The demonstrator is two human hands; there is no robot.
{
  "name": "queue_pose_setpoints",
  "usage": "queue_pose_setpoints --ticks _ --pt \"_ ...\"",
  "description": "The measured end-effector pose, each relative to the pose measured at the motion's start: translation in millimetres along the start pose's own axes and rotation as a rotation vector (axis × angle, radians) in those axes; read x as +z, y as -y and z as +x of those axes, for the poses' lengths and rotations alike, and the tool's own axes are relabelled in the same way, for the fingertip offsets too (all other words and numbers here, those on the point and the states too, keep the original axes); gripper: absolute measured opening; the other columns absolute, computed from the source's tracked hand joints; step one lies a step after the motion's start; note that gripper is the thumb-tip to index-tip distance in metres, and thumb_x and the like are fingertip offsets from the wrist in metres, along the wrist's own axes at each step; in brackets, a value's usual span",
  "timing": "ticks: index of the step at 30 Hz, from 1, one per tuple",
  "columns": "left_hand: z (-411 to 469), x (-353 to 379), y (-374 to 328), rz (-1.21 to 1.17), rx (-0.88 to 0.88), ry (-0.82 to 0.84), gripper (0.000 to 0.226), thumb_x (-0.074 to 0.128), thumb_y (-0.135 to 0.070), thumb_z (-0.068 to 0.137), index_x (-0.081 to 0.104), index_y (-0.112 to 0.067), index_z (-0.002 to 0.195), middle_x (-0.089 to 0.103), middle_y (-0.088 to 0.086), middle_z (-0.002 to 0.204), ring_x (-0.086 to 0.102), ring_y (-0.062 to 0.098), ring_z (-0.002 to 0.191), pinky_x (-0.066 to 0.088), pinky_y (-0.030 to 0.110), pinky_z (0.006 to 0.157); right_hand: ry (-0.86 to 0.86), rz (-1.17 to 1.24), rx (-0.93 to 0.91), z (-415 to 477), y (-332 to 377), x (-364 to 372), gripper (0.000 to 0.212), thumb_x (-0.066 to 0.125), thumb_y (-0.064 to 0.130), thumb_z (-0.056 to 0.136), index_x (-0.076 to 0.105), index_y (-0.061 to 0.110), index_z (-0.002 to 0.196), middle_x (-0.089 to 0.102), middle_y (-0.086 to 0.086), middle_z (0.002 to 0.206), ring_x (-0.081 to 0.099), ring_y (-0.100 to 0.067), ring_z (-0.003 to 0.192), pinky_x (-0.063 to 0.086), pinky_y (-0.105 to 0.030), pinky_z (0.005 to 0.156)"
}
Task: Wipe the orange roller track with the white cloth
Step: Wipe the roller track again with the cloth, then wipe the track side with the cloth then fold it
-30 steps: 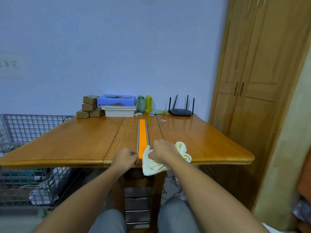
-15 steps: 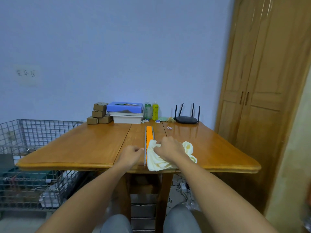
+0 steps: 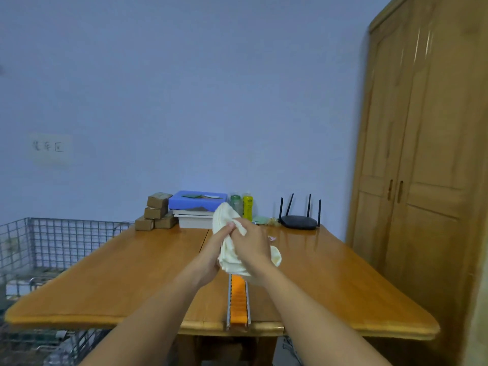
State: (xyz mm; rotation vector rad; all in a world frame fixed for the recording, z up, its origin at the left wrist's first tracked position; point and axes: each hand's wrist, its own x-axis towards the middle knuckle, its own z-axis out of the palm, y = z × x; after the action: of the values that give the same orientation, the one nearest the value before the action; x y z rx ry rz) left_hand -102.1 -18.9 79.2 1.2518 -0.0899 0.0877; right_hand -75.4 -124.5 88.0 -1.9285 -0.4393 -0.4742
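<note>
Both hands are raised above the worktop [image 3: 126,273], meeting at the centre of view with the white cloth [image 3: 229,243] bunched between them. The left hand [image 3: 211,256] has its grip closed on the cloth from the left side, thumb pressed against the fabric near the top of the bundle. The right hand [image 3: 250,243] has its grip closed over the cloth from the right, fingers curled into the folds. Part of the cloth stands up above the hands; another fold hangs out to the right, below the right hand.

The orange roller track [image 3: 238,302] lies flat on the worktop along the centre seam, its near end at the front edge. Only the near stretch is visible — the hands and cloth hide the rest. Whether the lowest fold of cloth touches the track cannot be told.

At the far edge of the worktop: a stack of small cardboard boxes [image 3: 155,212], a blue box [image 3: 198,200] on top of white trays, a green bottle [image 3: 235,203] beside a yellow bottle [image 3: 247,206], and a black router [image 3: 298,221] with four antennas. Contents of the boxes are not visible.

A wire mesh cage [image 3: 39,244] stands left of the worktop; its contents are too blurred to identify. A wooden wardrobe [image 3: 422,180], doors shut, stands to the right.
</note>
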Motion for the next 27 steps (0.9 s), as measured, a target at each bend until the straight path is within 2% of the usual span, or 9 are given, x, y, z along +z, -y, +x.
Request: queue_pose_setpoints --ticks 6,9,13,15,18,20,23,25,27 --pt "36.8 -14.4 -12.2 -0.107 0.041 0.013 0.049 0.054 -0.044 0.101 0.063 -0.01 0.135 0.07 0.02 0.127 0.066 0.035 0.122 0.042 0.056 0.114 0.093 0.384 0.1 41.3 0.0 12.1 0.023 0.054 0.034 0.095 0.073 0.04 0.105 0.075 0.015 0.103 0.069 -0.007 0.1 0.055 -0.042 0.096" --pt "56.2 -13.2 -17.7 -0.143 0.036 -0.011 0.05 0.059 -0.044 0.098 0.065 -0.008 0.133 0.072 0.018 0.124 0.066 0.034 0.122 0.043 0.052 0.114 0.196 0.447 0.182 59.3 -9.8 31.3 0.031 0.051 0.054 0.092 0.07 0.046 0.114 0.072 0.015 0.118 0.066 -0.007 0.113 0.046 -0.044 0.107" --pt "86.9 -18.2 -25.2 -0.102 0.021 -0.133 0.045 0.063 -0.041 0.097 0.067 -0.007 0.126 0.075 0.02 0.115 0.074 0.032 0.106 0.057 0.043 0.09 0.344 0.626 0.339 78.4 -28.6 52.2 0.067 0.056 0.079 0.08 0.055 0.039 0.135 0.067 0.004 0.129 0.064 -0.016 0.119 0.049 -0.045 0.105" --pt "104.9 -28.4 -24.8 0.016 0.043 -0.218 0.046 0.067 -0.037 0.091 0.067 -0.008 0.126 0.077 0.019 0.108 0.076 0.032 0.1 0.059 0.044 0.086 0.398 0.535 0.296 83.9 -32.0 52.3 0.066 0.044 0.075 0.089 0.041 0.044 0.147 0.052 0.012 0.141 0.051 -0.012 0.132 0.041 -0.042 0.112" --pt "125.3 -37.4 -25.1 0.215 0.1 -0.345 0.023 0.061 -0.024 0.093 0.068 -0.016 0.113 0.078 0.013 0.095 0.076 0.029 0.088 0.061 0.044 0.081 0.475 0.388 0.183 102.5 -45.5 53.4 0.051 0.029 0.058 0.104 0.026 0.05 0.155 0.031 0.022 0.144 0.034 -0.006 0.136 0.032 -0.034 0.112" --pt "135.9 -39.9 -27.6 0.332 0.185 -0.385 0.019 0.056 -0.019 0.097 0.062 -0.02 0.114 0.073 0.004 0.096 0.071 0.021 0.087 0.058 0.038 0.076 0.405 0.327 0.155 116.1 -56.7 53.8 0.048 0.027 0.055 0.105 0.035 0.05 0.151 0.035 0.023 0.141 0.037 -0.003 0.13 0.033 -0.031 0.105" --pt "159.0 -57.3 -25.3 0.701 0.33 -0.426 0.031 0.054 -0.023 0.1 0.05 -0.029 0.13 0.067 -0.003 0.107 0.065 0.017 0.093 0.053 0.036 0.077 0.277 0.203 0.155 135.1 -85.4 57.5 0.046 0.026 0.053 0.104 0.048 0.044 0.143 0.04 0.024 0.135 0.037 0.001 0.128 0.03 -0.031 0.109" --pt "177.4 -71.3 -18.6 0.949 0.366 -0.424 0.038 0.055 -0.031 0.101 0.045 -0.032 0.137 0.067 0.0 0.107 0.067 0.021 0.089 0.057 0.04 0.078 0.217 0.087 0.195 146.5 -107.5 56.9 0.04 0.029 0.046 0.106 0.056 0.037 0.134 0.051 0.02 0.128 0.049 -0.005 0.122 0.039 -0.034 0.104" --pt "194.0 -80.1 -11.2 1.135 0.387 -0.411 0.043 0.054 -0.039 0.101 0.037 -0.039 0.141 0.068 -0.003 0.103 0.068 0.018 0.08 0.061 0.041 0.07 0.197 -0.01 0.229 155.4 -127.5 52.9 0.029 0.035 0.041 0.106 0.059 0.036 0.121 0.063 0.015 0.109 0.061 -0.011 0.101 0.051 -0.036 0.091"
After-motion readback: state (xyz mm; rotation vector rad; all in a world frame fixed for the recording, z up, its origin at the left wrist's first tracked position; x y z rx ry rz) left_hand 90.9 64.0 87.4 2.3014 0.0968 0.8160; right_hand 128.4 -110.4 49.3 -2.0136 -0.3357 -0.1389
